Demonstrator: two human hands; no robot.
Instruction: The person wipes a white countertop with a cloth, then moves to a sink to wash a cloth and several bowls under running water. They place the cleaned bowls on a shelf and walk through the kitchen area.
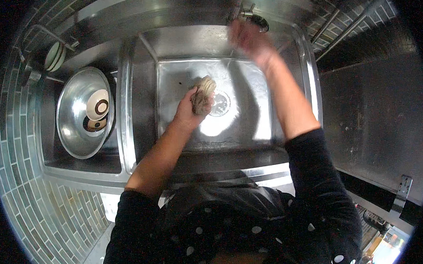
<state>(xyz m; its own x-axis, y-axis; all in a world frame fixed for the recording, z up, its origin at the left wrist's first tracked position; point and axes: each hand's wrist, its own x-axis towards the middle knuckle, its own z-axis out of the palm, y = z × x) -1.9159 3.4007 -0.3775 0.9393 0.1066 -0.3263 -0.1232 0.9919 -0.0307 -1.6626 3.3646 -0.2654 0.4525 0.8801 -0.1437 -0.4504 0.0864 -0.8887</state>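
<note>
A crumpled beige-grey cloth is gripped in my left hand, above the floor of a stainless steel sink basin. Just beside that hand lies the round drain, partly hidden by it. My right hand, blurred, reaches over the back of the basin close to the metal faucet. Whether it touches the faucet, and how its fingers are set, cannot be made out. The right forearm casts a long shadow across the basin.
In the left-hand basin a large metal bowl tilts, holding a small white bowl with a dark ring. Pale green dishes stand behind it. A steel counter borders the right side, with metal rails at its back.
</note>
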